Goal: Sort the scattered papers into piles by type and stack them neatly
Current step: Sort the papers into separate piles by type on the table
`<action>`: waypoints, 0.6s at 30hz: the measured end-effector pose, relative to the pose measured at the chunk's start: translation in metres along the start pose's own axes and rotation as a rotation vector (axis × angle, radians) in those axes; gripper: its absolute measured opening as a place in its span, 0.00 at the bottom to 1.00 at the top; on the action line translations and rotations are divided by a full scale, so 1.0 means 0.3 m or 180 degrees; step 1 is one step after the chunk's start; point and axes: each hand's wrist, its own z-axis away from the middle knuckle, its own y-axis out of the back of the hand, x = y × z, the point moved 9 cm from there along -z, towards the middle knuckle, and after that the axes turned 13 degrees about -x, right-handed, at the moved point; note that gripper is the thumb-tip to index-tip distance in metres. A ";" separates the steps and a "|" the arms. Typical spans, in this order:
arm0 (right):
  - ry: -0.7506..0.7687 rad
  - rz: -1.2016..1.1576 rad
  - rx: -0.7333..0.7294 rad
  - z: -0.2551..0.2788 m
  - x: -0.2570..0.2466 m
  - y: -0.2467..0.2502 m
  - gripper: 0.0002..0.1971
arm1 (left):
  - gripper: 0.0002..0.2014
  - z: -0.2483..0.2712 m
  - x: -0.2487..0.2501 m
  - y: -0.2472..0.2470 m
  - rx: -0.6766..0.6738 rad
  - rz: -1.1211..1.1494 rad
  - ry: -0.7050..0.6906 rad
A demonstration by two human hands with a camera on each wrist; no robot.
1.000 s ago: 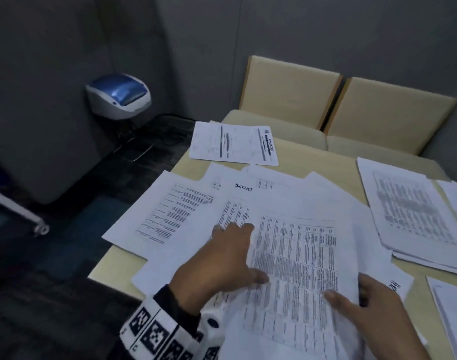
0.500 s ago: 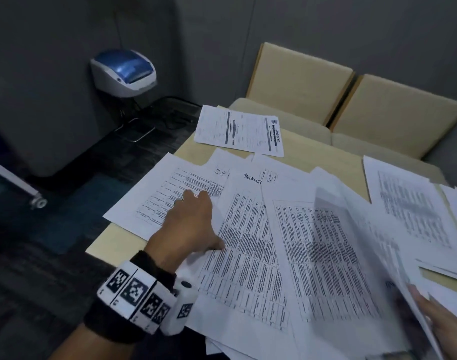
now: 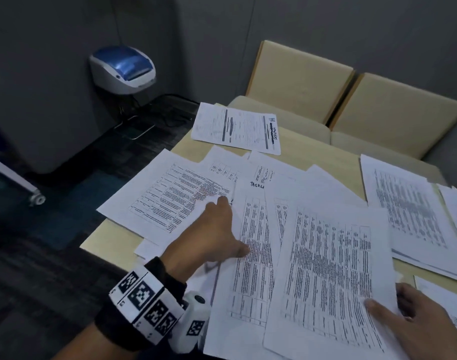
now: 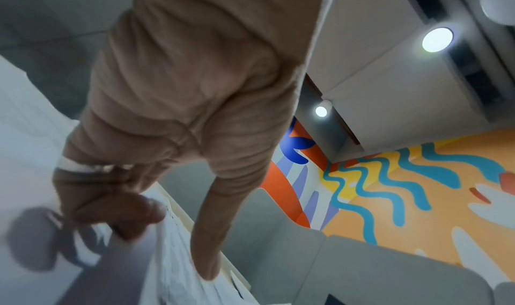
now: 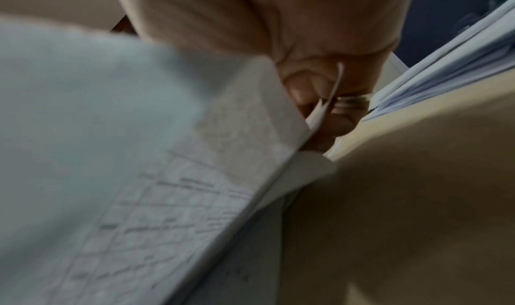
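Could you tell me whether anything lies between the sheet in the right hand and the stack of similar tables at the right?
Nothing visible: the sheet in the right hand has bare table before the stack.

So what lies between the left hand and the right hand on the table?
In the head view, a white printed table sheet lies between the left hand and right hand.

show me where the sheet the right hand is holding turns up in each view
Head: dense table sheet, lower right, topmost, right hand pinching its near corner.
Left wrist: cannot tell it among the blurred papers.
Right wrist: fills the left, edge between fingers.
Shared landmark: beige table.
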 end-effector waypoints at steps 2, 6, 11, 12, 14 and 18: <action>0.0041 -0.0092 0.0011 0.006 0.004 0.001 0.20 | 0.51 0.001 0.017 -0.015 -0.0043 0.0350 -0.0128; 0.0170 -0.0306 -0.0314 0.009 -0.027 -0.023 0.23 | 0.32 0.020 0.060 -0.056 -0.0059 0.0599 -0.0359; 0.0319 -0.0552 -0.0640 0.004 -0.031 -0.056 0.13 | 0.25 0.020 0.097 -0.117 0.0110 0.1038 -0.0662; 0.0335 -0.0608 -0.0565 -0.001 -0.019 -0.055 0.13 | 0.24 0.018 0.100 -0.127 0.0154 0.1112 -0.0709; 0.0425 -0.0617 -0.0383 -0.017 0.006 -0.042 0.18 | 0.18 0.030 0.116 -0.148 0.0160 0.1300 -0.0855; 0.0646 -0.0410 -0.0261 -0.022 0.001 -0.018 0.19 | 0.21 0.062 0.184 -0.198 0.0034 0.1434 -0.1206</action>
